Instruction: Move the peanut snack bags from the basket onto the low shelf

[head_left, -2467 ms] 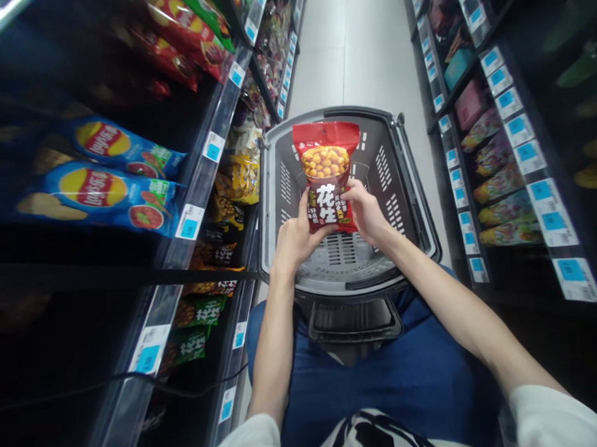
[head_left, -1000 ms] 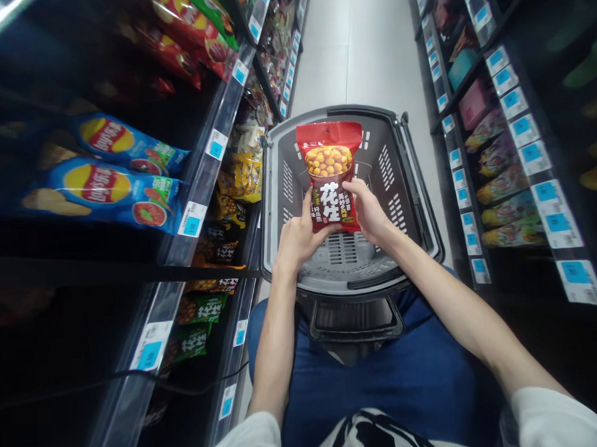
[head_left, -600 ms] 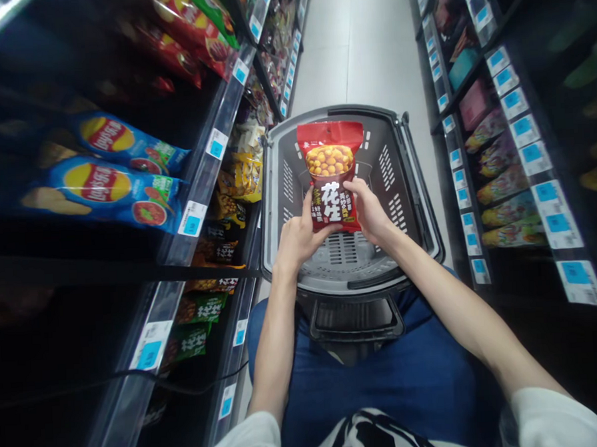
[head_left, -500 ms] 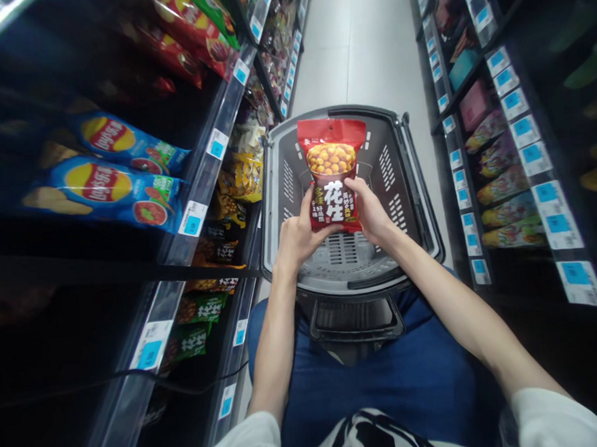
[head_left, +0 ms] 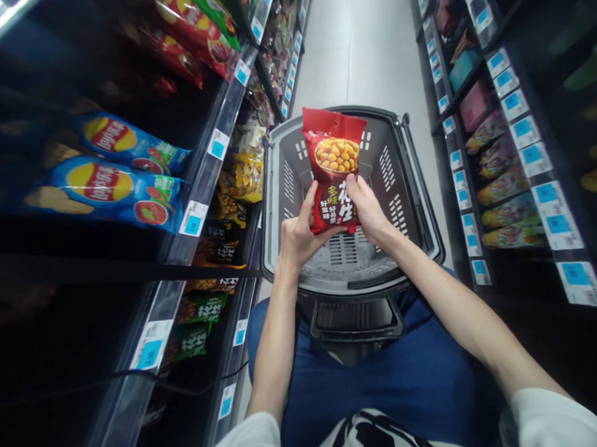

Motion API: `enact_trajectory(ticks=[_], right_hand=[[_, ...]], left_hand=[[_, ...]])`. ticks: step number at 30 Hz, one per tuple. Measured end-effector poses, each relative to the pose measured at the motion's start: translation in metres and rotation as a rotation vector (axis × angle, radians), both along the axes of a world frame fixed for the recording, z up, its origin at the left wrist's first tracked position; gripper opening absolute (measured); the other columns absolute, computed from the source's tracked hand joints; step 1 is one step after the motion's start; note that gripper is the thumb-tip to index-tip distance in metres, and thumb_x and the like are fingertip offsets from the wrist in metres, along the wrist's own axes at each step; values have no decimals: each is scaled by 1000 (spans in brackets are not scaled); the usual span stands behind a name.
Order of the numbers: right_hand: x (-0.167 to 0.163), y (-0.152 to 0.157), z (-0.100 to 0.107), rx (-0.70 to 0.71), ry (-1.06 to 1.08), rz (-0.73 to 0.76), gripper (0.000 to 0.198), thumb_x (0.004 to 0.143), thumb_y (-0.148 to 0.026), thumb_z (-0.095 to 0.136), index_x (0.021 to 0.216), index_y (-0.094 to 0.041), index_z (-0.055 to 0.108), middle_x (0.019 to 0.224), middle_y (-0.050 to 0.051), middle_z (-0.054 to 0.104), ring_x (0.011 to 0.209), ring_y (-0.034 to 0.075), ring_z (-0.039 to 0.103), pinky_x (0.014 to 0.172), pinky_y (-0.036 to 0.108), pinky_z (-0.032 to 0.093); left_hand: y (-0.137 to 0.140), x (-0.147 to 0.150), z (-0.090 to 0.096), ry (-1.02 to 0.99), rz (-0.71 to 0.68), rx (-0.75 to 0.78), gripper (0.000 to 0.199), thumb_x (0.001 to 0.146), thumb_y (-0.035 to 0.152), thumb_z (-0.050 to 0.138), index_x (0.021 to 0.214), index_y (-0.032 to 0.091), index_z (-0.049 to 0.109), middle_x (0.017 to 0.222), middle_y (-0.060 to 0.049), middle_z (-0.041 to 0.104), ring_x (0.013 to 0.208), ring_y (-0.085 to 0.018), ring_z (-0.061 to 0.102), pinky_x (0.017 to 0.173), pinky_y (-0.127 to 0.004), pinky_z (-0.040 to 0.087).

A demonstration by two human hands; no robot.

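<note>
A red bag of peanuts [head_left: 336,156], its front printed with a bowl of round golden nuts and large white characters, is held up between my two hands. My left hand [head_left: 301,231] grips its lower left corner, index finger along the side edge and thumb under the bottom. On the other side my right hand [head_left: 369,210] closes round the right edge, its thumb pressed on the front. The bag's back and the fingers behind it are hidden. Below it stands a grey shopping basket [head_left: 301,277] with slotted walls and a dark rim.
To my left a shelf carries blue chip bags [head_left: 114,186], red chip bags [head_left: 195,29], yellow snack bags [head_left: 246,176] and green peanut bags [head_left: 192,339]. On the right, another shelf holds colourful packets [head_left: 511,212] behind price tags [head_left: 546,194]. The tiled aisle floor [head_left: 352,54] runs ahead.
The bag of peanuts has turned slightly in my hands, its face now angled and its top tilted. My right thumb has shifted a little on the front. The basket has stayed put.
</note>
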State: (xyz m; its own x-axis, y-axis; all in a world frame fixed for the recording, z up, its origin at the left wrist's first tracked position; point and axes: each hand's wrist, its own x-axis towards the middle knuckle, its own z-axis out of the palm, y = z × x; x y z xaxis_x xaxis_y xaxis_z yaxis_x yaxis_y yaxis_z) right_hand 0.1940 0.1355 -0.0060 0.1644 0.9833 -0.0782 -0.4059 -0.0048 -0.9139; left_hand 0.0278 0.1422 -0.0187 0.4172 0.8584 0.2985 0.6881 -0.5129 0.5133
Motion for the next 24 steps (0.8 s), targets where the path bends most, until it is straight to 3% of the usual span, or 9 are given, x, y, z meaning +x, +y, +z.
enact_trajectory(ticks=[9, 14, 17, 20, 24], right_hand=[[1, 2, -3, 18, -8, -44, 67, 72, -79, 72, 110, -26, 55, 123, 7, 66, 124, 28, 60, 101, 49, 56], [2, 3, -7, 24, -4, -127, 69, 69, -70, 79, 114, -28, 48, 121, 6, 66, 121, 26, 61, 100, 48, 56], [2, 0, -5, 25, -7, -142, 74, 63, -60, 87, 115, -29, 44, 118, 5, 66, 116, 24, 63, 99, 46, 56], [2, -5, 0, 52, -19, -74, 75, 59, -52, 93, 112, -30, 45, 119, 3, 65, 112, 23, 64, 100, 44, 56], [4, -11, 4, 110, -69, 163, 58, 72, -54, 86, 113, -31, 52, 117, 2, 62, 95, 19, 65, 82, 37, 60]], left_hand=[[0, 1, 1, -44, 13, -20, 98, 85, 67, 69, 158, 19, 26, 107, -9, 75, 81, -20, 74, 79, -30, 59], [7, 1, 0, -106, 94, 92, 87, 91, 62, 64, 156, 18, 27, 130, -15, 64, 116, -25, 66, 99, -37, 55], [10, 2, 2, -157, 1, 197, 81, 91, 62, 63, 153, 19, 34, 147, -18, 49, 138, -29, 49, 113, -44, 46], [9, 2, 3, -143, -123, 188, 86, 88, 65, 65, 155, 23, 32, 154, -17, 40, 146, -31, 39, 119, -48, 39], [6, 2, 2, -205, -136, 113, 113, 83, 71, 67, 163, 21, 6, 161, -22, 26, 152, -35, 29, 122, -51, 33]])
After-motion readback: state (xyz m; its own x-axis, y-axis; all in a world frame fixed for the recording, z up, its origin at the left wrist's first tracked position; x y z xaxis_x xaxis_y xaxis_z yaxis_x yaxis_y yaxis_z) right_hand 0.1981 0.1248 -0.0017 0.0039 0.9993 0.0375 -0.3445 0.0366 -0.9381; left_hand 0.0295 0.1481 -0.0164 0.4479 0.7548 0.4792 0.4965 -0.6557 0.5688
